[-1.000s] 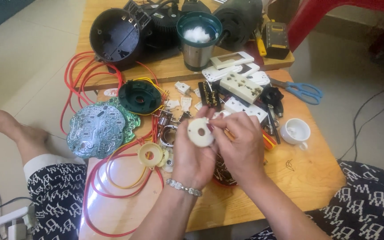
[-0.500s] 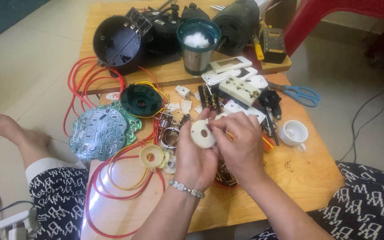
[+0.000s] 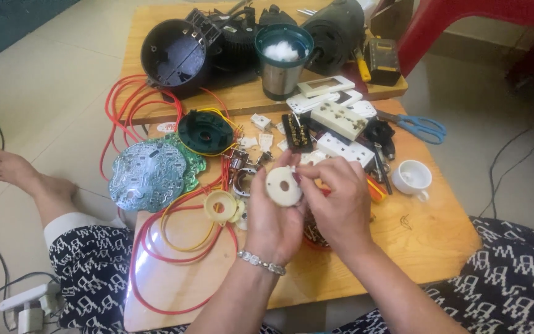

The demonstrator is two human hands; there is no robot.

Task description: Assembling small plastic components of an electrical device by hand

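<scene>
My left hand (image 3: 273,219) holds up a cream round plastic disc (image 3: 283,186) with a small centre hole, above a low wooden table (image 3: 428,229). My right hand (image 3: 338,201) closes on the disc's right edge with thumb and fingers. Under my hands part of a round copper-wound coil (image 3: 312,234) shows. A second cream round part (image 3: 222,206) lies left of my left hand among red and yellow wires (image 3: 156,247). A silver bracelet (image 3: 261,261) is on my left wrist.
A round green circuit board (image 3: 149,174) and a dark green round cover (image 3: 205,132) lie at left. Black housings (image 3: 177,55), a steel cup with cotton (image 3: 282,59), white socket strips (image 3: 340,119), blue scissors (image 3: 421,127) and a white cup (image 3: 412,177) crowd the back and right.
Both hands stay together on the cream disc. It has shifted slightly between the fingers. Nothing else on the table moved.
</scene>
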